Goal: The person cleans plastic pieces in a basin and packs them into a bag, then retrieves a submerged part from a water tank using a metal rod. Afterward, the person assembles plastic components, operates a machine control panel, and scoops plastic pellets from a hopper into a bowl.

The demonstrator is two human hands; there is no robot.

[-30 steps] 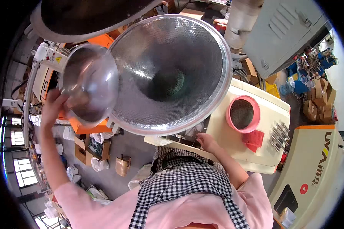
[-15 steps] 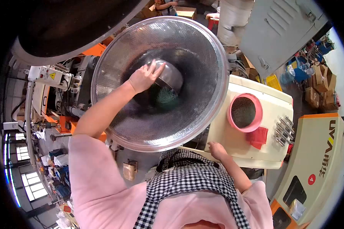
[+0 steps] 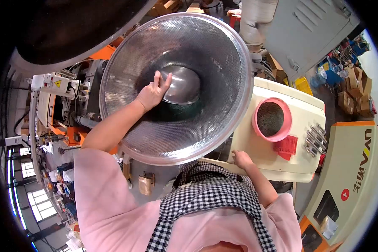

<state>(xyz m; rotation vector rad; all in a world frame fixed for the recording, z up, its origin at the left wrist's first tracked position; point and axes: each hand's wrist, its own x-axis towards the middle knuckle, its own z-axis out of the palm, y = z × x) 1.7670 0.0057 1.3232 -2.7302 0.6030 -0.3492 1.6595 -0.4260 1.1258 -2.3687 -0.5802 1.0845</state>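
Note:
My left hand [image 3: 154, 91] reaches into a large perforated metal drum [image 3: 214, 130], its fingers gripping the left edge of a shiny metal bowl [image 3: 181, 85]. The bowl is tilted inside the drum's middle, above a greenish mass [image 3: 181, 112] at the bottom. My right hand [image 3: 242, 159] rests at the front edge of the cream machine top [image 3: 260, 161], fingers partly curled; whether it touches anything small is unclear. To its upper right stands a pink tub [image 3: 288, 122] of dark granules, with a red scoop-like piece [image 3: 286, 146] beside it.
Several metal cylinders [image 3: 316, 140] lie at the right of the machine top. A dark round lid [image 3: 77, 29] hangs at the upper left. A grey cabinet [image 3: 308, 35] is at the upper right, and a cream and orange machine [image 3: 353, 168] at the far right.
My left hand has brought the bowl from left of the drum into its middle, and the bowl has since turned slightly. My right hand has shifted slightly right in view.

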